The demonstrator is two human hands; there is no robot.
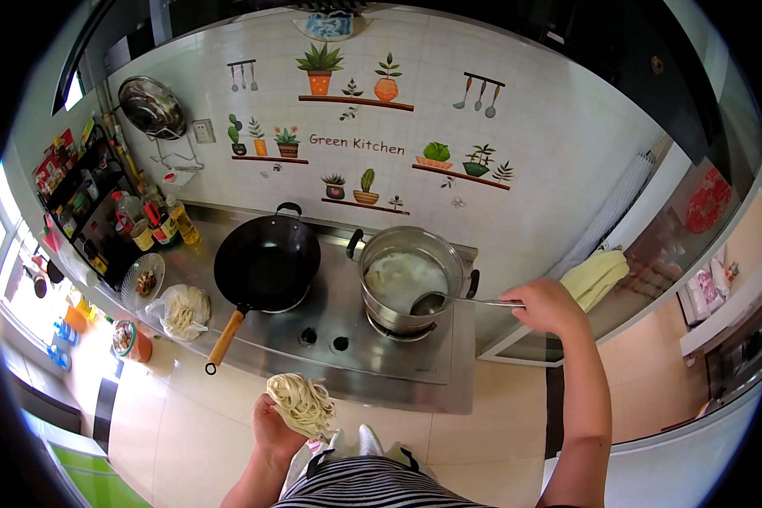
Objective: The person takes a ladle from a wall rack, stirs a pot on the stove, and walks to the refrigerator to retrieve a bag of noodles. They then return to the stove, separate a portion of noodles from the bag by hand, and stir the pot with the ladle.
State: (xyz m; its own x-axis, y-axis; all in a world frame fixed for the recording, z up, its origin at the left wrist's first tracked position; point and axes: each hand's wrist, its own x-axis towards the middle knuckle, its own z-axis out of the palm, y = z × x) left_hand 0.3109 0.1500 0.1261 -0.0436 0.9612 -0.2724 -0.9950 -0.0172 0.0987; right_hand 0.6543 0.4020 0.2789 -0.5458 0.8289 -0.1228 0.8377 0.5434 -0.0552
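My left hand (278,432) holds a bundle of pale noodles (300,404) in front of the stove's front edge. With my right hand (543,306) I grip the handle of a metal ladle (432,302), whose bowl rests inside the steel pot (449,250) at its lower right. Cloudy, whitish liquid (402,273) shows in the pot, which sits on the right burner. To its left stands a black wok (267,262) with a wooden handle; no food shows in it.
Left of the wok lie a plastic bag of noodles (184,311) and a glass bowl (146,281) with food bits. Bottles (182,222) and a black rack (85,199) stand behind. A yellow-green cloth (594,278) hangs at right. Two black knobs (340,344) are on the stove.
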